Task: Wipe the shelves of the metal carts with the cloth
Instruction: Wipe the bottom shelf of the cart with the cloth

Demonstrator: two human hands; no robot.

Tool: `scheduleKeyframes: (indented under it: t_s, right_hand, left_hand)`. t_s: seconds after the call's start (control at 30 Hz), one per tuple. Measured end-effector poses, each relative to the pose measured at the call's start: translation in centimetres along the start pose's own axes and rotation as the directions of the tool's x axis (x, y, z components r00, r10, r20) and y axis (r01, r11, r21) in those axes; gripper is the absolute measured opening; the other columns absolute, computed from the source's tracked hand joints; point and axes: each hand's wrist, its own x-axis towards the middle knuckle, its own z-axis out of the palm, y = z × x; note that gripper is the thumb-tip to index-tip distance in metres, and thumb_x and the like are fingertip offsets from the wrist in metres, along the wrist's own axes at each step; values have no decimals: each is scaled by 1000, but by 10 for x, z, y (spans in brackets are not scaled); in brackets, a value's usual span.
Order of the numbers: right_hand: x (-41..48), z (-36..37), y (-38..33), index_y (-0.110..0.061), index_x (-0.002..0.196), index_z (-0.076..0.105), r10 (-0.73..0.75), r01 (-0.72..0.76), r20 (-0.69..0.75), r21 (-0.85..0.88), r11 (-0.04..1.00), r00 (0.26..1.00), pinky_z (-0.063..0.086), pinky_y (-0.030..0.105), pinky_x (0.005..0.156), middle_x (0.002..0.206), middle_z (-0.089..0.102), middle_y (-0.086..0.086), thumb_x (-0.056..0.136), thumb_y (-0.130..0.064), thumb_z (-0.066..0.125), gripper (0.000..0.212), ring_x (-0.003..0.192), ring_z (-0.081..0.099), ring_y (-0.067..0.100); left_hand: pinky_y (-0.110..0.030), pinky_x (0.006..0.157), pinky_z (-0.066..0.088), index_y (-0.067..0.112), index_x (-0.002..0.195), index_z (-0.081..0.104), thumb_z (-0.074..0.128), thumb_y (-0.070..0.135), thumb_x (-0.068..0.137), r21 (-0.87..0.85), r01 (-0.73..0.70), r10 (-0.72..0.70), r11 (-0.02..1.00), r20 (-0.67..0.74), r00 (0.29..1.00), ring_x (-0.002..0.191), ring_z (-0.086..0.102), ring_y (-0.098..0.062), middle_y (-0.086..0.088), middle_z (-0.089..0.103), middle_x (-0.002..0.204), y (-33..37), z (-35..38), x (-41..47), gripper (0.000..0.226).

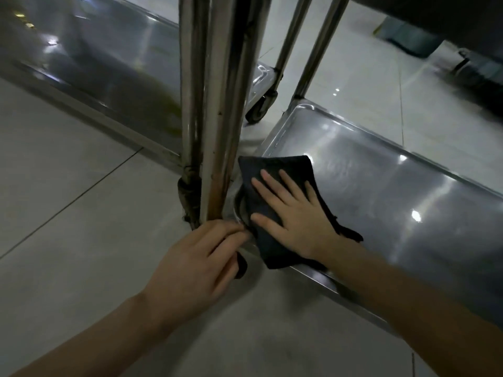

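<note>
R hand (pixel 295 217) flat, fingers spread wide, pressing dark cloth (pixel 272 170) onto bottom shelf (pixel 381 191) at its corner by cart post (pixel 217 118); post at 10 o'clock of hand. L hand (pixel 196 257), at 8 o'clock, curled over shelf corner rim, fingertips touching cloth edge. Both forearms low, reaching fwd. Risks (est.): cart rolls on caster (pixel 258 108) if L grip slackens; cloth overhangs rim at 6 o'clock, may slip off; knuckles could hit post on a stroke that way
</note>
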Motion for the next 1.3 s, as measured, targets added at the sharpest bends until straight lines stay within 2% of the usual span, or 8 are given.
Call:
scheduleKeyframes:
  t_s: [0.07,0.27,0.53,0.8,0.93,1.1,1.2,1.3]
  right_hand:
    - [22,-5,15,-48,152,1,1,-2,24,33,999,1000,1,54,118,163,0,-19,88,-79,10,71,150,-4,11]
    - [121,-11,61,-43,154,5,428,-433,61,146,890,902,-4,58,117,163,-1,-15,93,-71,21,69,150,-5,17]
    - [6,-5,-48,-46,150,7,-99,100,-9,103,990,995,4,59,116,160,1,-20,91,-74,15,65,151,4,18]
    - [-13,-17,-72,-42,154,-1,42,-52,116,91,994,992,-5,56,119,163,-9,-17,94,-64,16,66,150,-10,14]
    - [-100,-20,-47,-33,156,13,41,-31,71,-130,991,997,19,55,117,163,12,-9,99,-53,24,61,150,13,18]
    - [-206,-40,16,-20,146,40,181,-177,12,-168,970,983,42,61,103,152,37,-2,95,-50,36,59,139,38,29]
    - [-187,-37,4,-26,150,35,220,-211,62,-130,969,974,33,64,108,157,29,-5,95,-57,27,64,145,27,28]
    - [-115,-28,-5,-42,154,8,190,-195,130,25,981,973,3,58,118,162,-2,-18,91,-73,13,70,150,-5,14]
  left_hand:
    - [-39,98,50,4,116,66,51,20,96,24,-7,8,1000,-39,999,121,57,-27,-11,63,124,-2,6,-5,30]
    - [-36,98,51,5,112,68,56,16,92,-47,-33,30,998,-69,997,126,56,-21,-9,64,124,-6,7,-7,26]
    - [-35,81,54,3,107,69,52,13,93,-26,-80,77,996,-96,992,96,65,-28,-13,66,111,-24,-7,-19,25]
    - [-34,74,48,4,108,66,52,14,95,28,-87,90,996,-161,983,86,55,-26,-12,57,104,-5,-1,-2,22]
    - [-37,85,49,1,112,64,51,18,95,-7,-82,80,997,-121,989,97,57,-30,-17,57,111,14,6,19,27]
    - [-42,102,44,0,119,61,53,16,94,-113,-44,43,993,-16,999,123,53,-29,-15,57,127,26,20,29,31]
    - [-38,108,40,1,121,60,46,22,97,-151,-18,13,988,-33,999,131,48,-25,-13,55,131,25,20,31,35]
    - [-33,106,42,5,127,55,43,25,98,-188,78,-97,979,-94,991,127,48,-18,-10,49,136,28,21,37,37]
